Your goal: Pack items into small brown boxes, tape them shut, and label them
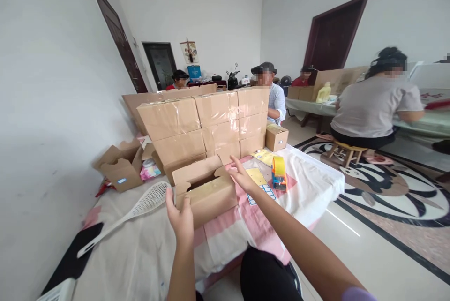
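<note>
An open brown cardboard box (207,193) with its flaps up lies on the cloth-covered table (140,244) in front of me. My left hand (181,219) presses on the box's near left corner, fingers curled over a flap. At the box's right end, my right hand (242,176) touches the side flap with its fingers spread. A tape dispenser (279,173) with yellow tape stands just right of my right hand.
A wall of taped cardboard boxes (207,125) is stacked behind the open box. One small box (276,137) sits at its right, empty open boxes (121,165) at its left. A white fly swatter (130,212) lies at left. Several people sit at tables farther back.
</note>
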`<move>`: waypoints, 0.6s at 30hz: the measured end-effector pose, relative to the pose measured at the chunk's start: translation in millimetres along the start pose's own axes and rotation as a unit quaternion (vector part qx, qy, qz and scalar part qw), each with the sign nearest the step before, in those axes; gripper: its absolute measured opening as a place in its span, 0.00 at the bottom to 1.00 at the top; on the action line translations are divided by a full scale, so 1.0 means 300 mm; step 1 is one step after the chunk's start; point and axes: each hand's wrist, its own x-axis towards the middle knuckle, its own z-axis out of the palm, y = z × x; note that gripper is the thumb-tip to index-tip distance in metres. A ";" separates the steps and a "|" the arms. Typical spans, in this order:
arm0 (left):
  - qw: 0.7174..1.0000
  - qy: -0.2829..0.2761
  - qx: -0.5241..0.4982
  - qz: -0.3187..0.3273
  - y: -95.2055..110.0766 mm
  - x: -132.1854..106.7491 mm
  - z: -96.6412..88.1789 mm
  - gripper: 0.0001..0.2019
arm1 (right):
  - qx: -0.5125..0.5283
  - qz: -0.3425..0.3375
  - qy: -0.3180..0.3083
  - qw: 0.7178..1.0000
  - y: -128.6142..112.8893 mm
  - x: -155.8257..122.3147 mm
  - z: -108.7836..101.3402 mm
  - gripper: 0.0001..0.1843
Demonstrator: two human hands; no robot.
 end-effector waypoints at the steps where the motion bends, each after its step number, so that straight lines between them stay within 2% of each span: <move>1: 1.000 -0.013 -0.002 -0.011 -0.010 0.008 -0.003 0.35 | 0.022 0.007 -0.009 1.000 0.004 0.018 0.014 0.33; 3: 0.999 -0.027 0.000 -0.020 -0.017 0.019 -0.011 0.34 | 0.077 0.011 -0.026 0.997 0.012 0.043 0.039 0.30; 6: 0.999 -0.022 0.032 0.011 -0.002 0.022 -0.024 0.37 | 0.063 -0.052 -0.027 0.996 0.024 0.040 0.056 0.23; 7: 0.997 -0.022 0.058 0.045 0.008 0.020 -0.027 0.35 | 0.036 -0.073 -0.029 0.996 0.027 0.027 0.055 0.23; 9: 0.979 -0.028 0.145 0.139 0.029 0.013 -0.030 0.25 | -0.014 -0.093 -0.042 0.995 0.032 -0.013 0.045 0.23; 10: 0.961 -0.032 0.199 0.190 0.039 0.007 -0.030 0.20 | -0.026 -0.094 -0.053 0.994 0.031 -0.038 0.037 0.23; 12: 0.916 -0.039 0.297 0.268 0.058 -0.009 -0.025 0.18 | -0.034 -0.102 -0.064 0.992 0.022 -0.087 0.009 0.22; 13: 0.896 -0.037 0.333 0.292 0.068 -0.017 -0.021 0.19 | -0.042 -0.115 -0.041 0.992 0.013 -0.109 -0.014 0.22; 15: 0.866 -0.034 0.382 0.319 0.089 -0.035 -0.010 0.19 | -0.077 -0.145 0.083 0.983 -0.007 -0.141 -0.086 0.20; 16: 0.855 -0.040 0.401 0.327 0.100 -0.044 -0.003 0.19 | -0.098 -0.158 0.170 0.968 -0.014 -0.150 -0.136 0.19; 18: 0.839 -0.060 0.423 0.336 0.121 -0.060 0.009 0.22 | -0.134 -0.163 0.333 0.919 -0.011 -0.153 -0.261 0.18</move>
